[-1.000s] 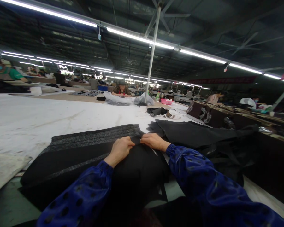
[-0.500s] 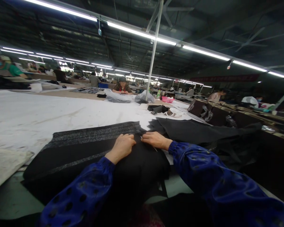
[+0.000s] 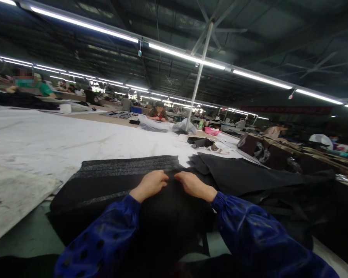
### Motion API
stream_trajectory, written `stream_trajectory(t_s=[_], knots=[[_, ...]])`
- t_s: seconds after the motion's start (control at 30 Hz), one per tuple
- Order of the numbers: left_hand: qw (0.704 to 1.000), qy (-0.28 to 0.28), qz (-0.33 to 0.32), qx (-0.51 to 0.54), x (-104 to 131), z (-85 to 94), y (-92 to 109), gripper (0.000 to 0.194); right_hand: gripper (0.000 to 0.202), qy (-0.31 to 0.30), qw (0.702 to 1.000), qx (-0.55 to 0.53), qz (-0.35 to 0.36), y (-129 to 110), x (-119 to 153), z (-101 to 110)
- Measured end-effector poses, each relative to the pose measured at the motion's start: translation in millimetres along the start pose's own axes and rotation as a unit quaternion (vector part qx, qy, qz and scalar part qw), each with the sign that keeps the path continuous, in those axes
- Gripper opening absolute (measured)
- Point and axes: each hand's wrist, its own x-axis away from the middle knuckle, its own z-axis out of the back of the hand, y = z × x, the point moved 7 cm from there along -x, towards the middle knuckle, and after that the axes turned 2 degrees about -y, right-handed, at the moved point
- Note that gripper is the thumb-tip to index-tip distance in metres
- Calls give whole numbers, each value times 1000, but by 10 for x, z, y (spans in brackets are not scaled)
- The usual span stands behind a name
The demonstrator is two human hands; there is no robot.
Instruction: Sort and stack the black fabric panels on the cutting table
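Observation:
A stack of black fabric pieces point(image 3: 107, 185) lies in front of me, with grey speckled bands along its far edge and across its left part. My left hand point(image 3: 151, 185) is closed at the top of the stack, thumb and fingers pinching the black fabric. Close on its right, my right hand point(image 3: 194, 185) pinches the same cloth with bent fingers. A small gap parts the fingertips of the two hands. Whether the right hand also holds something small is hidden. Blue dotted sleeves cover both forearms.
More black fabric point(image 3: 237, 170) lies to the right. White sheeting point(image 3: 46, 131) spreads over the table, with a stained pale sheet point(image 3: 14, 197) at left. Farther off are a pole point(image 3: 199, 77), a pink basket point(image 3: 211, 131), dark boxes point(image 3: 275, 154) and a seated person point(image 3: 158, 112).
The view has shifted, so the scene sits farther right and slightly lower. Both hands stay at the same part of the fabric. A small pale spot at my right fingertips no longer shows.

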Motion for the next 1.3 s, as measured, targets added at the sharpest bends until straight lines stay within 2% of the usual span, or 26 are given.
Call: stream_trajectory(t_s=[0.07, 0.17, 0.3, 0.43, 0.6, 0.7, 0.77, 0.83, 0.93, 1.03, 1.13, 1.2, 1.3], knots=[[999, -2, 12, 40, 164, 57, -186, 22, 38, -2, 1000, -13, 6, 6, 8, -5], [999, 35, 8, 40, 461, 146, -381, 20, 40, -9, 1000, -27, -2, 11, 31, 5], [991, 100, -69, -57, 721, 191, -325, 24, 50, -23, 1000, -14, 3, -46, 68, -6], [974, 129, -122, -138, 766, 175, -223, 25, 56, -61, 997, 20, 34, -188, 81, -5], [969, 121, -132, -172, 767, 166, -216, 23, 65, -158, 976, 148, 21, -421, 40, 45], [971, 111, -123, -170, 774, 167, -210, 24, 49, -152, 966, 206, 36, -648, -42, 139], [974, 107, -114, -166, 771, 168, -200, 24, 35, -145, 966, 202, 62, -823, -95, 161], [976, 105, -105, -160, 763, 172, -196, 24, 33, -156, 970, 173, 73, -942, -124, 136], [985, 95, -82, -114, 780, 199, -265, 23, 42, -155, 974, 149, 63, -986, -136, 99], [996, 85, -28, 5, 916, 259, -489, 20, 53, -153, 974, 143, 84, -974, -132, 71], [990, 115, -4, 79, 1187, 351, -706, 18, 60, -156, 972, 140, 105, -972, -163, 78], [987, 153, -32, 41, 1373, 420, -736, 21, 64, -179, 966, 150, 110, -994, -198, 83], [973, 194, -85, -86, 1548, 466, -652, 26, 73, -234, 951, 172, 108, -1058, -242, 82]])
